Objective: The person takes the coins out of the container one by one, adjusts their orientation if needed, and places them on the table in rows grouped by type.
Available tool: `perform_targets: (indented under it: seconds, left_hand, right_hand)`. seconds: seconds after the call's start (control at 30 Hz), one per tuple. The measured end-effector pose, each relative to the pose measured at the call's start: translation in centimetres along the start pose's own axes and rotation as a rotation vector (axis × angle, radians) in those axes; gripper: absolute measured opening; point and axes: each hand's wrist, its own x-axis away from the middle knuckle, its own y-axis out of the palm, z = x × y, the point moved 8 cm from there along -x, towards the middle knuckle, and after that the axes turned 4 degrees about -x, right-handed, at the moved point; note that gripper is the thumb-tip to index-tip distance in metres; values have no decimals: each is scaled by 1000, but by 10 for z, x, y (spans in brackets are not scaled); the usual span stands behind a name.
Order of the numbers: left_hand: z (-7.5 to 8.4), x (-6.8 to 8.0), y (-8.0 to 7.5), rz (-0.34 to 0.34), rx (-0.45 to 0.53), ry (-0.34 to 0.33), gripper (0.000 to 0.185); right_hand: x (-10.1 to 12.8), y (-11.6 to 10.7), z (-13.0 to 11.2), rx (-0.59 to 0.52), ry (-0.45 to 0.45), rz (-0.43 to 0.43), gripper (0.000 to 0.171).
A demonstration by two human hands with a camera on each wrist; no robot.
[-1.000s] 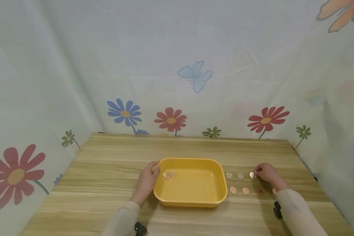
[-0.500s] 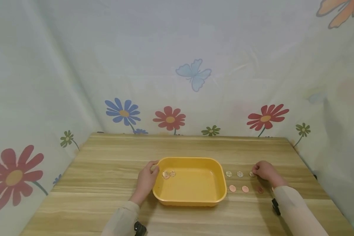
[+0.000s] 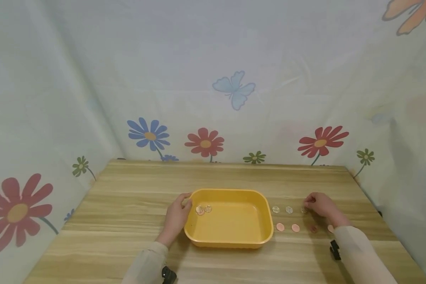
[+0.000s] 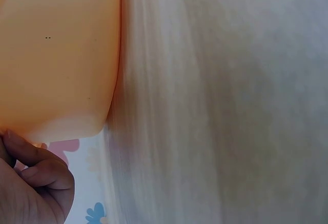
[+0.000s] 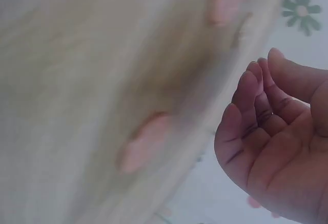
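The right hand (image 3: 321, 206) with curled fingers maybe pinches a silver coin (image 3: 304, 210); it could slip. The left hand (image 3: 177, 219) grips the yellow tray (image 3: 230, 240) on the desk (image 3: 127, 205)

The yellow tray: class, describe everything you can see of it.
The yellow tray is a shallow rectangular dish with rounded corners and a rolled rim, seemingly glossy plastic. It sits flat and upright on the wooden table, near the front middle. Two coins lie inside at its far left corner. The left hand grips its left rim. The coin rows to its right lie apart from it.
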Motion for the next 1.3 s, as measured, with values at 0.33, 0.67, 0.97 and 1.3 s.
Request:
perform_targets:
  seconds: [0.33,0.67,0.97,1.3]
  left_hand:
    - [0,-1,0,13,-6,1,38]
    - [2,0,0,10,0,15,37]
    - [1,-2,0,11,-14,16,37]
    - [2,-1,0,8,-28,4,37]
  right_hand:
    - [10,-16,-61,-24,-68,57,21]
    - [11,-6,-163,-63,-290,-42,17]
    - [-6,20,-222,-43,-377,-178,19]
    - [-13,60,-256,-69,-423,-342,17]
